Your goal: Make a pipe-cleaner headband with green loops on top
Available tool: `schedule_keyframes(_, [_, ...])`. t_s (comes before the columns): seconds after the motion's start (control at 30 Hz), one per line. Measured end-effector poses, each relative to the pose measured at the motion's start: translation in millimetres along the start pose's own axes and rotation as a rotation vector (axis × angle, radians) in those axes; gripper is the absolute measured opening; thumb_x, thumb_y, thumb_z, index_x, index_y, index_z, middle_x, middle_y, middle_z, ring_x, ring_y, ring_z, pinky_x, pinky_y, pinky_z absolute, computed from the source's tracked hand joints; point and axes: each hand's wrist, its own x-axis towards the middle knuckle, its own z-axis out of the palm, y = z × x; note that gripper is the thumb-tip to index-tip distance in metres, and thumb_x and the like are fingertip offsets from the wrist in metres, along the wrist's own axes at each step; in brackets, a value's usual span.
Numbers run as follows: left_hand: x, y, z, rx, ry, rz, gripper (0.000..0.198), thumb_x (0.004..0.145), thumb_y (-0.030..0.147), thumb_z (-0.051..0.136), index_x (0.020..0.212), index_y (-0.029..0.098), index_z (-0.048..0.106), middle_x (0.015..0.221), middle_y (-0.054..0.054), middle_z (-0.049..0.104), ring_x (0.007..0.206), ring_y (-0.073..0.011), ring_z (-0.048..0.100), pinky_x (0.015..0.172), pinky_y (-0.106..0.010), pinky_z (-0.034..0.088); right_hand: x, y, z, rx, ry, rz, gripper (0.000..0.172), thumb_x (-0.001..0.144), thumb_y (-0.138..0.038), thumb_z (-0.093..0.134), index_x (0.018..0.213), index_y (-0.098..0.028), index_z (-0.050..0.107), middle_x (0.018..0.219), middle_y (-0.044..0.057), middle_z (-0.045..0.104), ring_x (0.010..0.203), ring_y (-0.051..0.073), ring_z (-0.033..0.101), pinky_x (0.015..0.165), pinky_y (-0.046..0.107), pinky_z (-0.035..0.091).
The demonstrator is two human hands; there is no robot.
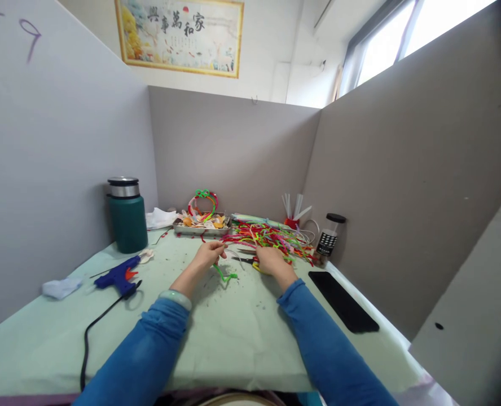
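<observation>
My left hand point(210, 255) is over the middle of the table, its fingers pinched together. Whatever lies between the fingertips is too small to make out. Just below it, a bent green pipe cleaner point(225, 276) reaches down toward the tabletop. My right hand point(271, 260) is palm down at the near edge of a heap of coloured pipe cleaners point(271, 234). Scissors with yellow handles point(256, 267) show at that hand's left side, dark blades pointing left. The palm hides its fingertips and part of the handles, so I cannot tell whether it grips them.
At the left lie a blue glue gun point(117, 277) with a black cord and a green flask point(128, 217). Behind stands a metal tray point(202, 230) with small pieces and pipe-cleaner rings point(203, 204). To the right are a lidded jar point(329, 239) and a black phone-like slab point(342, 301). Partitions enclose the table.
</observation>
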Motion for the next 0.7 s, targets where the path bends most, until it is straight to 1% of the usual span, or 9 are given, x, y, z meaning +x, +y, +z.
schedule_keyframes(0.13, [0.7, -1.4, -0.6, 0.049, 0.030, -0.011, 0.023, 0.066, 0.033, 0.064, 0.076, 0.013, 0.057, 0.058, 0.000, 0.062, 0.038, -0.0051, 0.038, 0.041, -0.021, 0.031, -0.7, 6.1, -1.2, 0.008, -0.010, 0.020, 0.041, 0.076, -0.026, 0.057, 0.115, -0.014, 0.056, 0.110, 0.019, 0.062, 0.099, 0.031, 0.059, 0.076, 0.038, 0.046])
schedule_keyframes(0.27, [1.1, -2.3, -1.6, 0.116, 0.035, -0.029, 0.024, 0.067, 0.036, 0.064, 0.076, 0.014, 0.058, 0.056, 0.000, 0.062, 0.036, -0.0046, 0.036, 0.039, -0.019, 0.026, -1.7, 11.1, -3.9, 0.050, -0.077, 0.008, 0.052, 0.068, -0.022, 0.063, 0.119, -0.015, 0.052, 0.112, 0.019, 0.061, 0.097, 0.030, 0.060, 0.072, 0.035, 0.046])
schedule_keyframes(0.3, [1.2, -2.3, -1.6, 0.124, 0.038, -0.031, 0.024, 0.067, 0.037, 0.063, 0.076, 0.014, 0.059, 0.055, 0.000, 0.061, 0.036, -0.0046, 0.036, 0.039, -0.019, 0.024, -1.7, 13.6, -4.4, 0.078, -0.100, 0.007, 0.052, 0.065, -0.020, 0.064, 0.116, -0.016, 0.054, 0.109, 0.017, 0.062, 0.093, 0.029, 0.061, 0.069, 0.033, 0.046])
schedule_keyframes(0.37, [1.3, -2.2, -1.4, 0.122, 0.044, -0.031, 0.023, 0.068, 0.036, 0.062, 0.077, 0.014, 0.060, 0.054, 0.000, 0.060, 0.036, -0.0048, 0.036, 0.039, -0.019, 0.023, -1.7, 20.2, -4.6, 0.188, -0.153, -0.001, 0.045, 0.061, -0.017, 0.065, 0.106, -0.018, 0.058, 0.097, 0.012, 0.066, 0.081, 0.024, 0.063, 0.061, 0.028, 0.045])
schedule_keyframes(0.4, [1.5, -2.2, -1.2, 0.116, 0.045, -0.028, 0.022, 0.068, 0.034, 0.062, 0.077, 0.014, 0.060, 0.053, 0.001, 0.060, 0.036, -0.0049, 0.036, 0.039, -0.019, 0.023, -1.5, 23.9, -4.4, 0.270, -0.184, -0.003, 0.040, 0.060, -0.017, 0.065, 0.100, -0.018, 0.059, 0.090, 0.009, 0.066, 0.074, 0.021, 0.062, 0.057, 0.025, 0.043])
schedule_keyframes(0.47, [1.8, -2.5, -0.7, 0.091, 0.040, -0.012, 0.021, 0.067, 0.032, 0.063, 0.076, 0.013, 0.061, 0.053, 0.001, 0.059, 0.036, -0.0049, 0.036, 0.039, -0.020, 0.026, -1.0, 30.4, -3.2, 0.429, -0.216, -0.012, 0.034, 0.061, -0.017, 0.063, 0.095, -0.018, 0.059, 0.078, 0.004, 0.065, 0.061, 0.015, 0.059, 0.050, 0.021, 0.040])
schedule_keyframes(0.57, [1.4, -2.7, -0.2, 0.019, 0.011, 0.030, 0.021, 0.067, 0.030, 0.063, 0.078, 0.012, 0.060, 0.059, -0.001, 0.062, 0.038, -0.0051, 0.037, 0.041, -0.021, 0.031, -0.1, 35.0, -2.0, 0.584, -0.234, -0.018, 0.034, 0.065, -0.017, 0.060, 0.099, -0.017, 0.056, 0.068, 0.000, 0.061, 0.053, 0.010, 0.054, 0.045, 0.018, 0.036])
schedule_keyframes(0.63, [-0.1, -1.9, -0.3, -0.035, 0.001, 0.051, 0.024, 0.067, 0.030, 0.064, 0.082, 0.013, 0.057, 0.065, -0.003, 0.066, 0.040, -0.0056, 0.039, 0.042, -0.021, 0.033, -0.9, 36.1, -3.0, 0.713, -0.299, -0.024, 0.039, 0.067, -0.019, 0.059, 0.105, -0.016, 0.053, 0.062, -0.001, 0.058, 0.049, 0.009, 0.053, 0.045, 0.017, 0.036])
schedule_keyframes(0.7, [-2.3, 0.1, -0.6, -0.065, 0.002, 0.067, 0.026, 0.067, 0.032, 0.064, 0.082, 0.013, 0.054, 0.068, -0.005, 0.067, 0.041, -0.0060, 0.042, 0.043, -0.021, 0.035, -3.6, 38.1, -5.9, 0.825, -0.367, -0.034, 0.041, 0.070, -0.024, 0.061, 0.109, -0.017, 0.051, 0.060, -0.003, 0.056, 0.046, 0.009, 0.051, 0.044, 0.018, 0.037])
